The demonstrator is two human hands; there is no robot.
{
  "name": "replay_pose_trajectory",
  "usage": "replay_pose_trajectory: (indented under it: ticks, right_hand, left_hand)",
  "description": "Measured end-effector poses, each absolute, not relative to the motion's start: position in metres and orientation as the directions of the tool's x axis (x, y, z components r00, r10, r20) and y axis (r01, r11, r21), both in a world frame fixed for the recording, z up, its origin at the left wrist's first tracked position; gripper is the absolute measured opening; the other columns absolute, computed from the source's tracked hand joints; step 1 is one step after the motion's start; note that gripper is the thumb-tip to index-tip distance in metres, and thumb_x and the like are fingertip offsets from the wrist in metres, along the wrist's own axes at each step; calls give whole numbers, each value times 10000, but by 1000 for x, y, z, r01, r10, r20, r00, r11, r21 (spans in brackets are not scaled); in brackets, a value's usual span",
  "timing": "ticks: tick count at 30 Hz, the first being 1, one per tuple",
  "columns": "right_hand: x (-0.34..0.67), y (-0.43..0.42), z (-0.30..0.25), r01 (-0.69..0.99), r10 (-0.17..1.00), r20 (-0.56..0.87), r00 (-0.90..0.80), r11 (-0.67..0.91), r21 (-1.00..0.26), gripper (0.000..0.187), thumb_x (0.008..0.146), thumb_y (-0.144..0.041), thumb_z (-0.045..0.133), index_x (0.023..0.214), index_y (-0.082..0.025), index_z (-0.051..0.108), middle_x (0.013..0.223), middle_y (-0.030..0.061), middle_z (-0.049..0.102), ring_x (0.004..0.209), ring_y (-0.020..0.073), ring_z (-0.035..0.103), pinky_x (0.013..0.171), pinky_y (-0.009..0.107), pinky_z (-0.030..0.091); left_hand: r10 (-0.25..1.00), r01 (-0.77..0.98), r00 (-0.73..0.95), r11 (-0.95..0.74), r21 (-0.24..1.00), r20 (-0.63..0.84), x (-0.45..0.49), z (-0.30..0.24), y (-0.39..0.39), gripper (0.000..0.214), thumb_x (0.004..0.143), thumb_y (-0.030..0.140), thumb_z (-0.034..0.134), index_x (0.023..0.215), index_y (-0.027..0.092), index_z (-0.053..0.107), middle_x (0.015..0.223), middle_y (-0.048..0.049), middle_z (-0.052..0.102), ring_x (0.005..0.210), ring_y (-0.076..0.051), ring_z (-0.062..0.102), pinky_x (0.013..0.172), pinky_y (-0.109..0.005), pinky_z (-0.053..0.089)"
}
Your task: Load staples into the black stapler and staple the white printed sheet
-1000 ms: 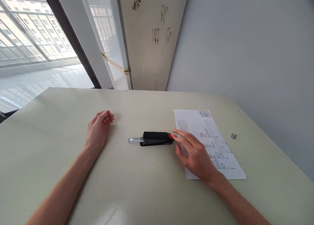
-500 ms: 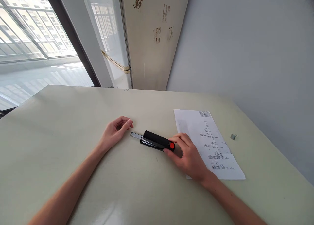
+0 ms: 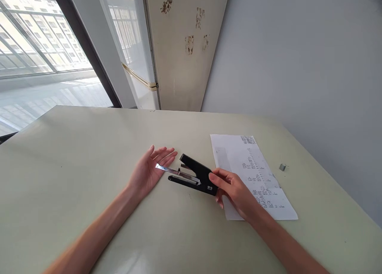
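A black stapler point(image 3: 195, 174) is tilted on its side just above the pale green table point(image 3: 74, 158), its metal staple tray slid out toward the left. My right hand point(image 3: 235, 192) grips the stapler's rear end. My left hand point(image 3: 152, 168) is open, palm up, fingers stretched under the tip of the metal tray. A printed sheet of paper point(image 3: 253, 174) lies flat to the right, partly under my right hand.
A small block of staples point(image 3: 282, 167) lies on the table right of the paper. A grey wall runs along the right side. A stained cream door and a large window stand beyond the table's far edge.
My right hand has lifted and turned the stapler onto its side. My left hand has moved right and opened palm up beneath the tray's tip.
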State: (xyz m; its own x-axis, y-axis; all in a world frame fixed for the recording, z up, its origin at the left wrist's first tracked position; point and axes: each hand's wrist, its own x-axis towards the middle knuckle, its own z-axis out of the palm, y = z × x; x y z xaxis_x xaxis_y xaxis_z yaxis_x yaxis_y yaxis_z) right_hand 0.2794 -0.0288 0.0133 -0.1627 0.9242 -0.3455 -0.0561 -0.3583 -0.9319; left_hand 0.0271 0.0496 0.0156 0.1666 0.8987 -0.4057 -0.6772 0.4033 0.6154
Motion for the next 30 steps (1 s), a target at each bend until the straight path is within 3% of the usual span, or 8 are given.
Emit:
replay_pose_trajectory:
  ticks: [4,8,17,23,26,28,30]
  right_hand:
    - [283,-27,13,-175,850,-429,-305,-493,-852,439,815,-577,819,802,-191,610,673,-60,501,449,59,510,353,172,350]
    - [283,-26,11,-189,773,-497,-395,-598,-779,471,849,-612,773,788,-181,595,655,-56,529,392,34,464,303,155,280]
    - [286,-25,11,-224,675,-581,-454,-718,-659,466,877,-622,741,802,-183,604,487,-88,483,342,15,320,298,121,226]
    - [285,-25,13,-214,734,-550,-399,-658,-722,486,891,-642,718,803,-179,604,519,-80,471,373,19,323,312,127,242]
    - [285,-26,15,-225,823,-476,-310,-550,-804,483,878,-640,735,795,-193,575,589,-68,493,404,34,384,322,147,279]
    - [285,-27,15,-238,885,-412,-219,-458,-857,457,874,-607,759,798,-209,548,624,-73,485,425,47,436,344,160,320]
    - [286,-28,16,-229,930,-348,-120,-367,-901,419,879,-577,769,830,-221,553,662,-74,484,455,60,491,381,174,374]
  left_hand:
    - [842,-739,279,495,457,-462,38,16,40,400,1076,342,477,982,63,747,1240,-222,740,1148,-286,733,924,-353,615]
    - [811,-745,367,550,377,-456,41,11,37,369,1074,321,470,996,84,741,1179,-183,769,1190,-289,718,854,-335,626]
    - [771,-752,397,584,305,-498,42,10,37,344,1049,260,462,1044,51,735,1155,-229,770,1184,-346,723,930,-429,631]
    - [763,-745,336,574,340,-552,40,8,39,328,1060,194,419,1102,45,708,1120,-212,774,1058,-268,767,834,-335,658]
    - [792,-745,322,550,377,-518,40,5,40,328,1066,187,404,1042,53,703,1021,-188,758,860,-206,760,754,-310,650]
    - [824,-734,357,538,415,-439,40,4,39,289,1053,199,453,983,64,699,840,-103,692,631,-124,653,616,-247,592]
    - [847,-681,388,529,507,-362,38,3,37,217,1022,227,549,959,81,697,673,13,521,476,-59,441,463,-184,440]
